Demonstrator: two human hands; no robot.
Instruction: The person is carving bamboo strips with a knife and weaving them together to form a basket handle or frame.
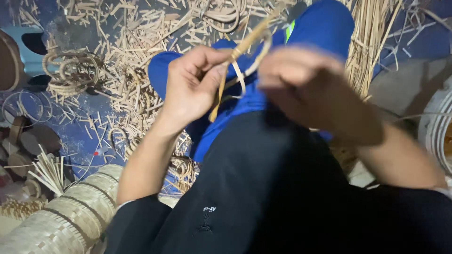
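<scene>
blue floor [80, 136] strewn with cane offcuts [136, 42] below hands.

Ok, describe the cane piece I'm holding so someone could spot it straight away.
Look above the black trouser leg, where the left hand and right hand meet. Between them is a cane loop with a wrapped stem and loose strips hanging, unlike the scattered offcuts on the floor.

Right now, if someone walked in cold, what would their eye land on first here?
Probably the two hands at the centre, the left hand and right hand, both pinching a thin cane loop held above the lap. Next, the floor at upper left, littered with pale cane offcuts. A woven cylinder lies at the bottom left.
</scene>
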